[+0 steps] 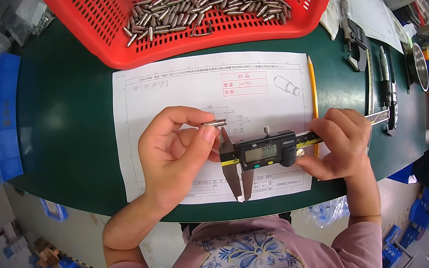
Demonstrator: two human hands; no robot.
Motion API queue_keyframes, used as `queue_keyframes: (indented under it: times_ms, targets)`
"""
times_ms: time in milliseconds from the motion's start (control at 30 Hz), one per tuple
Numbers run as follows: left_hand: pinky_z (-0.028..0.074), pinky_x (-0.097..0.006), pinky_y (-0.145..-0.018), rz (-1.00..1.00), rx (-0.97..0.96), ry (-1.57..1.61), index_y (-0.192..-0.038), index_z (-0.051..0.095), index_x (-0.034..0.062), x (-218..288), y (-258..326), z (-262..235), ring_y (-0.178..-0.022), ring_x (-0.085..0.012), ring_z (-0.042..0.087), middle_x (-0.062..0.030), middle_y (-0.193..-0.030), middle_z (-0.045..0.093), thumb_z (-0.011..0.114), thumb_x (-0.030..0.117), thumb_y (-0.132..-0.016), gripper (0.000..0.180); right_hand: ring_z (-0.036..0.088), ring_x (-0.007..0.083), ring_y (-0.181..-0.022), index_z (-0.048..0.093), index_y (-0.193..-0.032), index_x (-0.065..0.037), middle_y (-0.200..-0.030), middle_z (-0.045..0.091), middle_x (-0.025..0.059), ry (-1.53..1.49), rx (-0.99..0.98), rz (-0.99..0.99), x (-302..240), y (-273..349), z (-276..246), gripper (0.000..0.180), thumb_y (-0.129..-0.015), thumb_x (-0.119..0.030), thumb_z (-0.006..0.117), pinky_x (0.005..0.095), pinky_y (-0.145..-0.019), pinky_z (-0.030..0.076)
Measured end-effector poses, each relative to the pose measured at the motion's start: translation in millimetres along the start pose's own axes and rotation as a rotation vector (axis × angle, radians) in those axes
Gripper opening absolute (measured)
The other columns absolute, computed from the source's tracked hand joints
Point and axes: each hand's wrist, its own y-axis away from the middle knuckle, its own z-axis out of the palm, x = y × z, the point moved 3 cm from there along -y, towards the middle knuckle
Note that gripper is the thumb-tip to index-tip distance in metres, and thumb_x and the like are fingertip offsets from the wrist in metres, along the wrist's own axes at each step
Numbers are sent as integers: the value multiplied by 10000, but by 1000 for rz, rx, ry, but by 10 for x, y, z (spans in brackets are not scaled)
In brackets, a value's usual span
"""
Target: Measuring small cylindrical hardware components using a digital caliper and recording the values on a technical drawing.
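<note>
My left hand [173,154] pinches a small metal pin [214,124] between thumb and forefinger, just above the upper jaws of a digital caliper [264,153]. My right hand [338,143] grips the caliper's body and beam, thumb near the slider wheel. The caliper's long lower jaws point toward me and look closed. Both hands hover over a white paper drawing sheet [174,87] on the dark green table [68,117].
A red plastic basket [97,18] holding several metal pins [207,7] stands at the table's far edge. A yellow pencil [312,83] lies along the sheet's right edge. Micrometers and other gauges [369,55] lie at the right. A blue bin [4,115] sits at the left.
</note>
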Motion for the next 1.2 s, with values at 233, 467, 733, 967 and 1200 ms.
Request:
queue_keyframes:
  times_ms: [233,467,733,967,1200]
  targets:
    - [498,-218,-582,-8,-3,6,-989,504,-26,-7,1,4,-719,-97,599,-83,-812,603,532,13,-853,144,436,203,-418,552,-735,-23,-539,436,57,-42,-24,-8,11,23,-2,377,-639,-369,665,292,-395,326]
    - [496,-223,-575,-18,-22,-3,-988,503,-27,7,4,7,-717,-105,600,-86,-808,603,527,18,-856,141,447,200,-423,551,-744,-24,-546,451,54,-48,-12,-18,17,32,1,369,-634,-360,659,287,-403,339]
    - [496,-222,-571,-3,-28,-19,-988,502,-25,6,6,2,-730,-105,601,-86,-815,603,528,21,-856,142,448,192,-425,548,-750,-24,-549,459,50,-59,-19,-21,12,29,5,356,-636,-347,641,282,-400,338]
    - [492,-212,-572,-1,-26,-13,-989,502,-22,2,15,2,-737,-101,600,-76,-817,600,527,20,-857,141,447,185,-424,553,-742,-50,-576,457,37,-72,-1,-6,3,25,8,335,-605,-333,668,292,-392,327]
    - [490,-209,-566,10,-47,-15,-989,500,-20,-15,18,7,-735,-98,598,-76,-824,598,524,14,-855,140,452,183,-421,554,-735,-37,-581,467,38,-49,-2,-19,-24,33,-22,321,-611,-320,642,285,-389,334]
